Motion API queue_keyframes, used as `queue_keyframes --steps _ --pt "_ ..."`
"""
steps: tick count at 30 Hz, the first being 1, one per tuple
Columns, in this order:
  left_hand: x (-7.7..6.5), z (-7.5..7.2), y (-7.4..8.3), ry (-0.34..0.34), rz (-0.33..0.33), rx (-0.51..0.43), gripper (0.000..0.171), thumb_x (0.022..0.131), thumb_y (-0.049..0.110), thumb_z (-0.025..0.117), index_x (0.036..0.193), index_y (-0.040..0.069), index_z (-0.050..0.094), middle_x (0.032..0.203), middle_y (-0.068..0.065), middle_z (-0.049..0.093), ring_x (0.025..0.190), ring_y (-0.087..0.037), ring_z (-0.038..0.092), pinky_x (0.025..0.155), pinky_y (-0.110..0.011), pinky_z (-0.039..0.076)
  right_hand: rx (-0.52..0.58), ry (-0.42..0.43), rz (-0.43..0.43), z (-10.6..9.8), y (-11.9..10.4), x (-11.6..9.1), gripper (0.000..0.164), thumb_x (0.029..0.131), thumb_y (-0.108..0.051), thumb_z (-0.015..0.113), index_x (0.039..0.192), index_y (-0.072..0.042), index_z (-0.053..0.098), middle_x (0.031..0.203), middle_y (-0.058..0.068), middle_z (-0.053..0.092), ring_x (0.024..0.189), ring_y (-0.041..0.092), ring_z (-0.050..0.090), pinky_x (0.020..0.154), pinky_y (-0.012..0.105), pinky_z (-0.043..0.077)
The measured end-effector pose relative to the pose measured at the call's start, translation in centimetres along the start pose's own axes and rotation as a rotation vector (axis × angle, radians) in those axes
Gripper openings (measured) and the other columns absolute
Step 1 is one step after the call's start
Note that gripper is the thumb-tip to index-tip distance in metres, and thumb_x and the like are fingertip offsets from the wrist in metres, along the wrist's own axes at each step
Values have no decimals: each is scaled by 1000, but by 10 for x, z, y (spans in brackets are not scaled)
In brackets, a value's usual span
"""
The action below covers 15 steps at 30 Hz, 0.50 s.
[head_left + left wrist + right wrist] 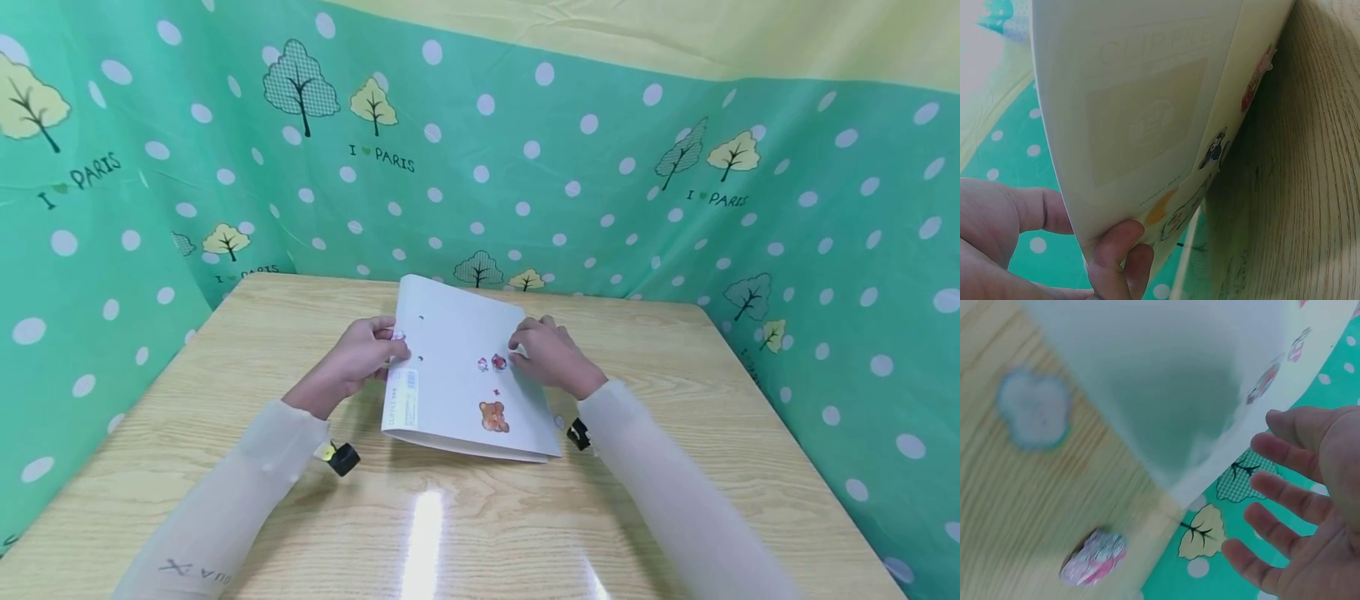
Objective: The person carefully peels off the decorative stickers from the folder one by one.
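Observation:
A white clip file (pixel 450 333) stands tilted over the table, with a brown bear sticker (pixel 493 417) and two small reddish stickers (pixel 498 362) on the side facing up. At its left edge my left hand (pixel 363 354) pinches the file between thumb and fingers. The left wrist view shows the printed cover (pixel 1141 125) on the other side, with more stickers along its lower edge. My right hand (pixel 551 354) is at the file's right side; in the right wrist view its fingers (pixel 1291 494) are spread and loosely bent, with nothing held.
Beneath the file's right side, a pale flat sticker-like piece (pixel 1034 409) and a shiny pink-and-silver one (pixel 1093 557) lie on the wooden table (pixel 675 467). A green dotted curtain (pixel 480 200) hangs behind and along both sides of the table.

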State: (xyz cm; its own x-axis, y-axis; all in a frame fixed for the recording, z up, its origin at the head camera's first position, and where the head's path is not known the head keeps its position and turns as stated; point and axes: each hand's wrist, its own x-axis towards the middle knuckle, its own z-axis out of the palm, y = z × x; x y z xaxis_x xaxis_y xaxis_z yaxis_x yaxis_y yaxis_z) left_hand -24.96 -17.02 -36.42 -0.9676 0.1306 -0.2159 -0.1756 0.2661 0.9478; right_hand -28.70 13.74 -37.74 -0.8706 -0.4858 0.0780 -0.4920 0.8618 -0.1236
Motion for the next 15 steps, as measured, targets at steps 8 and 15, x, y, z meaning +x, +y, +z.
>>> queue_keyframes --steps 8,15 --pt "-1 0 2 0 -2 2 76 95 4 62 161 0 24 134 -17 50 107 -28 62 75 -32 56 29 11 -40 1 -10 4 19 99 -23 70 115 -15 78 130 8 64 119 35 53 96 57 48" --pt "-2 1 2 7 -5 4 77 95 4 62 161 0 24 133 -17 50 106 -27 62 74 -31 56 35 -18 -78 1 -17 7 20 99 -21 70 117 -17 78 134 7 61 120 32 51 100 56 45"
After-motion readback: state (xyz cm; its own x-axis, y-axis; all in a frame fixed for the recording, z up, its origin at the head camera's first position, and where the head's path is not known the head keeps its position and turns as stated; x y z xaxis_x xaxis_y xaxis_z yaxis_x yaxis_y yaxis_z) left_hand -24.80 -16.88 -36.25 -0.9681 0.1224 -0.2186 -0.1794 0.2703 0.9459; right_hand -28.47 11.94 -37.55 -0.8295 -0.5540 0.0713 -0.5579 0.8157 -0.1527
